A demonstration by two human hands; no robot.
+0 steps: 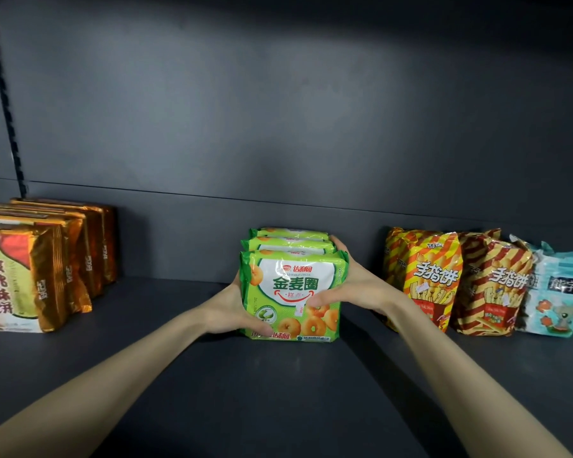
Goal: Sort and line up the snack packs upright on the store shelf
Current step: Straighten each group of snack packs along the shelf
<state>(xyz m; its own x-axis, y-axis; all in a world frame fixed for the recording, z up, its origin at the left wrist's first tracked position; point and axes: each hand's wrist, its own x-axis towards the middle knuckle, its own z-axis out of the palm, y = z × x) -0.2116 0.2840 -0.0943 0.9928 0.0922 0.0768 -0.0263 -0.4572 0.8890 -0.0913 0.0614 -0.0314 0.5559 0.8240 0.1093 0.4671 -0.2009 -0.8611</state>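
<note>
"Clamping what, those two hands?"

"The left hand (235, 309) and the right hand (344, 285) grasp the green packs (291, 285) from opposite sides, thumbs curled onto the front pack's face. The right hand's fingers reach back along the row's flank."

"And where does the row lie?"

"Straight ahead, in the middle of the shelf (278, 391). There are three packs upright, one behind another. The long axis runs front to back, away from the person and toward the back panel (278, 127)."

"Which hand is nearer?"

"Neither, as far as I can judge. The row sits squarely between them, and both touch it."

"So what does the next move turn on?"

"Probably on holding that axis square to the shelf edge. Sliding or squaring the row would call for even pressure from both sides, or the rear packs may fan out or tip."

"Neighbours?"

"The gold packs (47, 259) stand in their own row, well apart to the left. Two striped packs (424, 276) and a pale blue pack (556, 292) stand to the right. These are nearer, and the right forearm passes in front of the closest one."
</note>
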